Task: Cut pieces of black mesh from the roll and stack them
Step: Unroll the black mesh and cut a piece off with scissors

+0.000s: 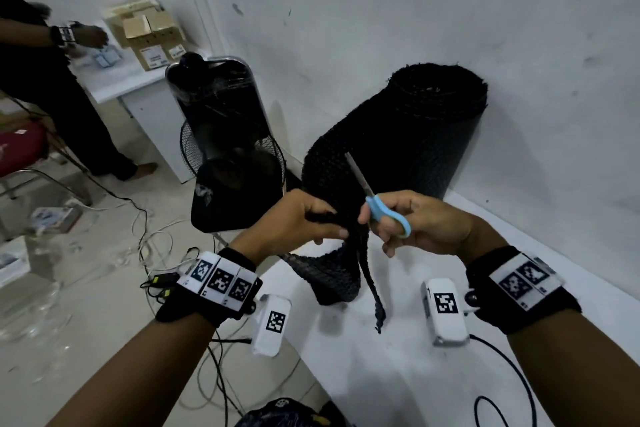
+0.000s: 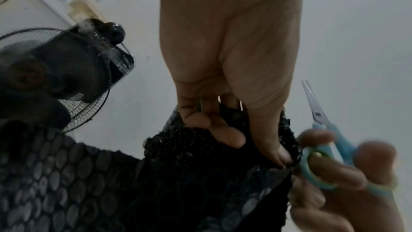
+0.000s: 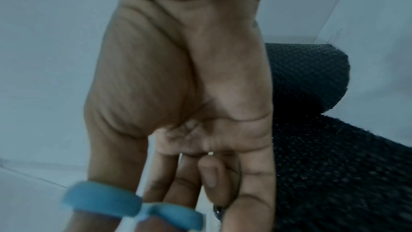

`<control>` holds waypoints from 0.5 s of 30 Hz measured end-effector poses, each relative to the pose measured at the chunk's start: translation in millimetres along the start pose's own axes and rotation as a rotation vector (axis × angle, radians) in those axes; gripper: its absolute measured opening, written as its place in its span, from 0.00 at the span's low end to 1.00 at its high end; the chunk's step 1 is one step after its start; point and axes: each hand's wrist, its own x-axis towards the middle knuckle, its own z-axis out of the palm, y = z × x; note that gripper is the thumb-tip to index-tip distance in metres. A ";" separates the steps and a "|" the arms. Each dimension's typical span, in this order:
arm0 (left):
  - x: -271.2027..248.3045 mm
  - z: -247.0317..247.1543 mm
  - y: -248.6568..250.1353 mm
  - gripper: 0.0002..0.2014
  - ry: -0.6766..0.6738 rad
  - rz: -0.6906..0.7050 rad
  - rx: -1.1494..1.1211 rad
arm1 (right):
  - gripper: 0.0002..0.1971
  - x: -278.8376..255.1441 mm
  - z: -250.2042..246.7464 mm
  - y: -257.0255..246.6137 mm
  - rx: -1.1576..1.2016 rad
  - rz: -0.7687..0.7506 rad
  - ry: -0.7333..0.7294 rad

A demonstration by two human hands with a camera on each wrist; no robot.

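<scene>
Wall [image 1: 415, 10] white and scuffed behind; floor [image 1: 104, 288] tiled, strewn with cables. Table [image 1: 450, 374] white, bearing roll [image 1: 415, 135] against wall. Fan [image 1: 228, 163] beside. Left hand [image 1: 294, 218] clutching mesh [image 1: 332, 274]; right hand [image 1: 426, 222] gripping scissors [image 1: 384, 211].

A black fan [image 1: 232, 152] stands by cardboard boxes [image 1: 152, 36], possibly on a desk [image 1: 114, 80].

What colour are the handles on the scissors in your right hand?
Light blue, on the scissors held by the right hand; the head view shows it best.
</scene>
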 end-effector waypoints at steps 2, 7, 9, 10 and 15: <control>-0.7 3.3 -5.9 0.05 -0.013 -0.006 0.040 | 0.15 -1.5 -1.3 -5.1 -0.100 0.022 0.101; -1.0 5.4 -13.0 0.11 -0.010 0.003 0.119 | 0.16 -7.6 -21.3 39.9 -0.512 0.229 0.494; -4.4 6.2 -19.8 0.10 -0.004 -0.028 0.173 | 0.23 -18.7 -32.4 79.3 -0.709 0.363 0.591; -7.4 6.4 -23.0 0.11 0.001 -0.035 0.189 | 0.23 -25.7 -36.5 102.1 -0.830 0.443 0.604; -17.1 8.7 -31.6 0.14 0.008 -0.022 0.224 | 0.19 -59.2 -26.8 213.9 -1.118 0.835 0.485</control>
